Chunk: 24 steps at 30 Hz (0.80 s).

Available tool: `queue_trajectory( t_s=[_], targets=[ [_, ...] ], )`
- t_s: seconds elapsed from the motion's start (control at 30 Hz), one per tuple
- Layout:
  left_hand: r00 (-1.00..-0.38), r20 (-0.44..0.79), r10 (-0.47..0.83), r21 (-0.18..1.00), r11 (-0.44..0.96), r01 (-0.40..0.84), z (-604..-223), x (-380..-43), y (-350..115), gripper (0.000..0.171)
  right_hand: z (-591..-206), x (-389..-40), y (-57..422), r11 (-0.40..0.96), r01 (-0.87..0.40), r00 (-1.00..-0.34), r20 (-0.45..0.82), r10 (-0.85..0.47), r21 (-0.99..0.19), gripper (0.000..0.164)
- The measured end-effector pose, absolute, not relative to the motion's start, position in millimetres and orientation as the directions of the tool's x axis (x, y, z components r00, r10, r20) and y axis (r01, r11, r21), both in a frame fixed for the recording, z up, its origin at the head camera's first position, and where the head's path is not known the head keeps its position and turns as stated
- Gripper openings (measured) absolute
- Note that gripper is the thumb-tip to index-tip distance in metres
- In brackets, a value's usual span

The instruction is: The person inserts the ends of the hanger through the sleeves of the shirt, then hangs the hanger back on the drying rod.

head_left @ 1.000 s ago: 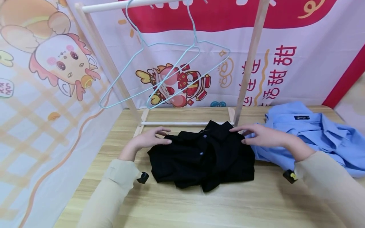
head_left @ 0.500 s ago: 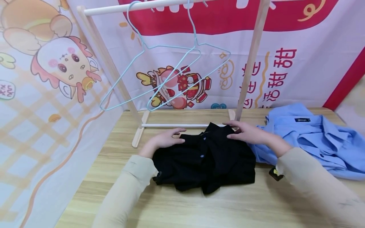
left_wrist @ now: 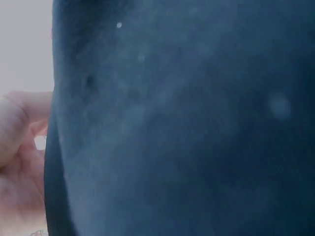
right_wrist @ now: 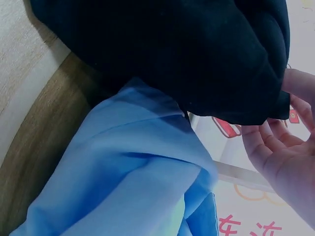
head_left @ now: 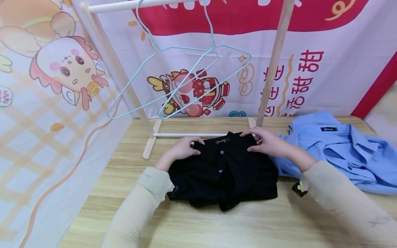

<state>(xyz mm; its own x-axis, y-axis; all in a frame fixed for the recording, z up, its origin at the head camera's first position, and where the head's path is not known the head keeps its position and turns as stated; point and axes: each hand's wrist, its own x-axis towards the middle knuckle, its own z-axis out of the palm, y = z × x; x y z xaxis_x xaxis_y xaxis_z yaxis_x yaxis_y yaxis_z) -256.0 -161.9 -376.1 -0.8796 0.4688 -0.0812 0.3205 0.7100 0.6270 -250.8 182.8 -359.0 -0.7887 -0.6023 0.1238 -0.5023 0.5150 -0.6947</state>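
Observation:
A black button-up shirt (head_left: 245,182) lies bunched on the wooden table, its collar towards the rack and two blue buttons showing. My left hand (head_left: 181,148) pinches the left side of the collar between thumb and fingers. On the other side, my right hand (head_left: 269,142) holds the collar, thumb in front and fingers behind. Dark cloth of the shirt (left_wrist: 187,128) fills most of the left wrist view and hides part of the left hand (left_wrist: 22,162). In the right wrist view, the fingers of the right hand (right_wrist: 285,152) meet the shirt's edge.
A light blue shirt (head_left: 335,151) lies to the right, against the black one. Behind stands a wooden rack (head_left: 276,62) with two pale blue wire hangers (head_left: 211,49) on its top bar. Printed cloth walls (head_left: 335,82) enclose the back and left of the table (head_left: 198,227).
My left hand has moved right onto the collar, and my right hand has shifted left along it. The collar is now spread wider, showing the label inside. The blue shirt and hangers stay put.

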Motion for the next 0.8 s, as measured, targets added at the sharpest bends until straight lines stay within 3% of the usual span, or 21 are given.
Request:
queue_trajectory(
  t_s=[0.37,0.57,0.8],
  targets=[
    [-0.912,0.024,0.408,0.65,0.687,0.325,-360.5,-240.9,-181.8,0.012,-346.3,-244.4,181.8,0.448,-0.524,-0.765,0.169,-0.622,-0.724,0.037],
    [-0.904,0.049,0.425,0.601,0.71,0.366,-358.2,-228.7,-193.8,0.015,-341.9,-241.1,185.6,0.417,-0.525,-0.745,0.164,-0.647,-0.742,0.029],
    [-0.934,0.035,0.355,0.58,0.754,0.309,-354.7,-214.0,-192.5,0.019,-333.3,-230.2,190.7,0.401,-0.563,-0.717,0.186,-0.672,-0.723,0.02]
  ],
)
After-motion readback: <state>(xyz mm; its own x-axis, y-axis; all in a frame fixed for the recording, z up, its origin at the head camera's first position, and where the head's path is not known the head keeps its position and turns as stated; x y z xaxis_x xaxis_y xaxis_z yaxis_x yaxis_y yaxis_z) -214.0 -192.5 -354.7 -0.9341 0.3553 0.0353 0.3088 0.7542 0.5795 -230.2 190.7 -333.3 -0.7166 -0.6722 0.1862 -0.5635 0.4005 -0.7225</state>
